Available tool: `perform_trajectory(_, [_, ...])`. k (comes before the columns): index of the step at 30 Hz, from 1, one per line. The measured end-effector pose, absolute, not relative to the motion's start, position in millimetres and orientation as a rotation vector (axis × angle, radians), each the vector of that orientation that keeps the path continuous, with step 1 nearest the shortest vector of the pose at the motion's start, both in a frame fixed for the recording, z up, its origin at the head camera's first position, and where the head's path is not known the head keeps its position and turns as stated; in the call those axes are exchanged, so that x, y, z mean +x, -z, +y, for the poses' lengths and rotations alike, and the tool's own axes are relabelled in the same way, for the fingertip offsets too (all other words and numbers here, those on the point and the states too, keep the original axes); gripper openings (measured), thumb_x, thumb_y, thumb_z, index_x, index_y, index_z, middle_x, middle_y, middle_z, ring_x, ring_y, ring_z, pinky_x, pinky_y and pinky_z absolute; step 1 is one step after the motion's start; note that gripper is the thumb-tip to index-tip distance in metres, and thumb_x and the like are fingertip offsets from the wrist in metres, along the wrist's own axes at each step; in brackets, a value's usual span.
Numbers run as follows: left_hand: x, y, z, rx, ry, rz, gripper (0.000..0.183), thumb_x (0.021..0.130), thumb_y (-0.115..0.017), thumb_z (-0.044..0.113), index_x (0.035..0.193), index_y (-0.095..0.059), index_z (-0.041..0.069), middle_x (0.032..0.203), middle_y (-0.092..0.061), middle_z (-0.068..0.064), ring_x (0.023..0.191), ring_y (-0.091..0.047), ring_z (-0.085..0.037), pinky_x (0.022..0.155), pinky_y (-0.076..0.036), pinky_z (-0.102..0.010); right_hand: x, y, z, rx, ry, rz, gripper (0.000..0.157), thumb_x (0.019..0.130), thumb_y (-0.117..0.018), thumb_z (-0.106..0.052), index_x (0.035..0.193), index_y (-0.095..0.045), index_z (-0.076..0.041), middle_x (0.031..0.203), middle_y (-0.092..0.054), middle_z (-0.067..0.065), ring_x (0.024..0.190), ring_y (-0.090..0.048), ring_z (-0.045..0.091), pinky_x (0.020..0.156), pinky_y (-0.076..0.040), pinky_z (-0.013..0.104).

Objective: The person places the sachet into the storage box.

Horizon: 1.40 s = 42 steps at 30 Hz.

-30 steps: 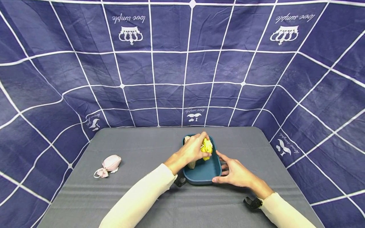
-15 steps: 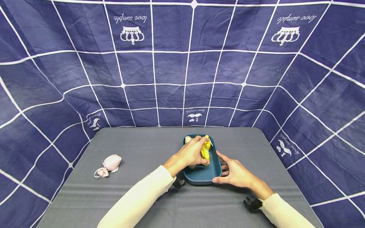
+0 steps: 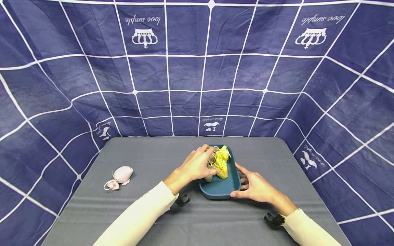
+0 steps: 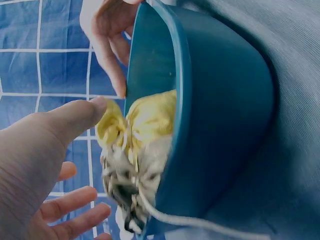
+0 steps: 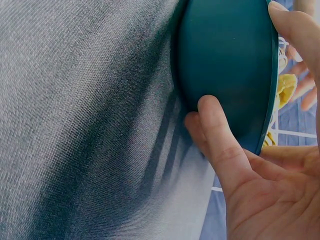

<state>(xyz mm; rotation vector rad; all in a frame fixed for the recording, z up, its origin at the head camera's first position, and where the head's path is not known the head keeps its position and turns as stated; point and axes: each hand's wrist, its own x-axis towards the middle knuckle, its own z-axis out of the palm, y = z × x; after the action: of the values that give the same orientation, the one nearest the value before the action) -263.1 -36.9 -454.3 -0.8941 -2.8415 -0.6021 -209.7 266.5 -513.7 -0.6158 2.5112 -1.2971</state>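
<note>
In the head view a teal open-topped container (image 3: 220, 191) stands on the table with small drawstring pouches inside. Two of them are yellow: one pouch (image 3: 222, 153) at the far end, another pouch (image 3: 222, 171) nearer. Greyish pouches (image 4: 155, 155) lie to their left, partly hidden by my left hand (image 3: 194, 165). That hand hovers over the container's left side, thumb and fingers spread apart, the thumb tip overlapping the nearer yellow pouch. My right hand (image 3: 253, 187) holds the container's right side, thumb at the rim's near corner and fingers against the outer wall (image 5: 230, 65).
A pale pink drawstring pouch (image 3: 122, 175) lies alone on the left of the grey-covered table (image 3: 163, 150). Blue curtains (image 3: 184, 75) with white grid lines enclose the back and both sides. A white cord (image 4: 200, 222) hangs over the container's rim.
My left hand has lowered the nearer yellow pouch into the container, let go of it and drawn back to the left. My right hand stays at the container's side.
</note>
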Motion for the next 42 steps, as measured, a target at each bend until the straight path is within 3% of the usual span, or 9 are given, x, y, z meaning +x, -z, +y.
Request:
perform_trajectory(7, [-260.8,454.5,-71.8,-0.804,0.607,-2.781,0.077,0.095,-0.096,0.051,0.158,-0.068,0.019,0.146,-0.074,-0.012,0.133,-0.074,-0.037,0.107,-0.062,-0.060,-209.5,514.1,266.8,-0.615,1.301,2.516,0.128,0.090,-0.103,-0.039,0.182,-0.025,0.003,0.154,-0.067,0.034,0.111,-0.086,0.021,0.093,-0.070,0.027])
perform_trajectory(16, [-253.3,453.5,-123.0,-0.658,0.583,-2.767,0.074,0.097,-0.094,0.049,0.159,-0.068,0.019,0.149,-0.075,-0.013,0.141,-0.074,-0.039,0.109,-0.062,-0.064,-208.1,512.3,267.2,-0.613,1.300,2.519,0.128,0.089,-0.104,-0.038,0.182,-0.025,0.003,0.157,-0.065,0.035,0.114,-0.086,0.022,0.093,-0.069,0.025])
perform_trajectory(26, [-246.0,459.4,-172.6,-0.524,0.572,-2.746,0.069,0.097,-0.094,0.046,0.154,-0.072,0.015,0.142,-0.078,-0.016,0.130,-0.078,-0.041,0.101,-0.062,-0.067,-207.2,511.2,266.5,-0.593,1.286,2.528,0.128,0.089,-0.103,-0.039,0.182,-0.026,0.002,0.160,-0.062,0.038,0.115,-0.086,0.024,0.093,-0.069,0.026])
perform_trajectory(42, [-223.2,479.9,-248.1,-0.321,0.567,-2.730,0.064,0.096,-0.096,0.039,0.148,-0.075,0.009,0.140,-0.078,-0.019,0.129,-0.078,-0.047,0.105,-0.062,-0.068,-207.1,513.8,266.5,-0.616,1.311,2.517,0.128,0.090,-0.103,-0.037,0.182,-0.025,0.003,0.160,-0.061,0.039,0.117,-0.086,0.027,0.092,-0.069,0.025])
